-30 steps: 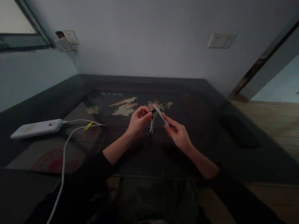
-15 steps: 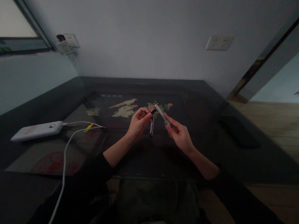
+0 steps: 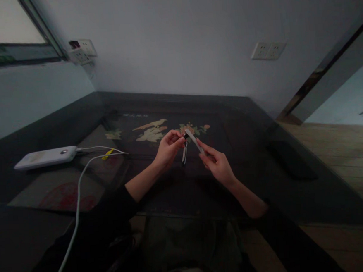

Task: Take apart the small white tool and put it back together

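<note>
Over the dark table, my left hand pinches a small black piece between thumb and fingertips. Below those fingers hangs a narrow dark-and-pale strip; its exact kind is too small to tell. My right hand is closed around the lower end of a slim light-grey bar, held at a slant. The bar's upper end meets or overlaps the black piece; whether the two are joined cannot be made out.
A white power bank lies at the left, its white cable running toward me, with a yellow tag on it. A dark flat object rests at the right. Wall sockets are behind the table.
My right hand has brought the grey bar slightly left, so its upper end now meets the black piece. My left hand has barely moved.
</note>
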The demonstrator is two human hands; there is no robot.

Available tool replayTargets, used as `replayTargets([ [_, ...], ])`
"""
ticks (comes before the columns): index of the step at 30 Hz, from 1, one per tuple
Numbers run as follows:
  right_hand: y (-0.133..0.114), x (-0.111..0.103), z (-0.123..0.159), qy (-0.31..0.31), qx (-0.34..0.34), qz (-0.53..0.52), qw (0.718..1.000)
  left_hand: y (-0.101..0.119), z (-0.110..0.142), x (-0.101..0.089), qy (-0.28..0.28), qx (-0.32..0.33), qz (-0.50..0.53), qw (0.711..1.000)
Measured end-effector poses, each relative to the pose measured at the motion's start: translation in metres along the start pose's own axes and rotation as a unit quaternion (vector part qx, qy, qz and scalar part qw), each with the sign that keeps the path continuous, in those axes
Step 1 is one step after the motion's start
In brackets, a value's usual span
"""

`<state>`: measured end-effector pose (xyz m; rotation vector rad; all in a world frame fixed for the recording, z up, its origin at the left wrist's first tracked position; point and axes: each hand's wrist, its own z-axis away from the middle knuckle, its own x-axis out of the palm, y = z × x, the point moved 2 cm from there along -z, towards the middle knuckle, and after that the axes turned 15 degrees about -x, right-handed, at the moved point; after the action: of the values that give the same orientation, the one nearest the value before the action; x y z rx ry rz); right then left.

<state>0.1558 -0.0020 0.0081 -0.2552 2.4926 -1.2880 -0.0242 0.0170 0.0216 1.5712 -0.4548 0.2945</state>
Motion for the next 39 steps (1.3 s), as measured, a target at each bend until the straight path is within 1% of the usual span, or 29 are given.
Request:
replayTargets([
  [6, -0.0039, 0.0021, 0.0002, -0.019, 0.021, -0.067, 0.997, -0.0008, -0.0006, -0.0018, -0.014, 0.001, 0.004, 1.000],
  [11, -0.0081, 0.0052, 0.0016, -0.044, 0.024, -0.092, 0.995, -0.0011, -0.0021, -0.0030, -0.010, 0.010, 0.016, 1.000],
  [17, -0.0038, 0.0054, 0.0033, -0.053, 0.016, -0.111, 0.992, 0.0003, -0.0013, -0.0030, -0.008, 0.022, 0.009, 1.000],
  [19, -0.0026, 0.0049, 0.0033, -0.052, 0.011, -0.093, 0.994, 0.0005, -0.0010, -0.0031, -0.005, 0.022, 0.007, 1.000],
  [24, -0.0066, 0.0031, 0.0007, -0.026, -0.028, 0.017, 0.999, -0.0006, -0.0028, -0.0039, 0.000, 0.020, 0.007, 1.000],
  [27, -0.0089, 0.0030, -0.0007, -0.023, -0.040, 0.060, 0.997, -0.0013, -0.0041, -0.0045, 0.003, 0.019, 0.005, 1.000],
  [31, -0.0075, 0.0022, -0.0014, -0.016, -0.041, 0.078, 0.996, -0.0015, -0.0036, -0.0042, 0.007, 0.008, 0.004, 1.000],
  [39, -0.0076, -0.0005, -0.0025, 0.001, -0.032, 0.086, 0.996, 0.0016, 0.0013, -0.0007, 0.009, 0.010, -0.001, 1.000],
])
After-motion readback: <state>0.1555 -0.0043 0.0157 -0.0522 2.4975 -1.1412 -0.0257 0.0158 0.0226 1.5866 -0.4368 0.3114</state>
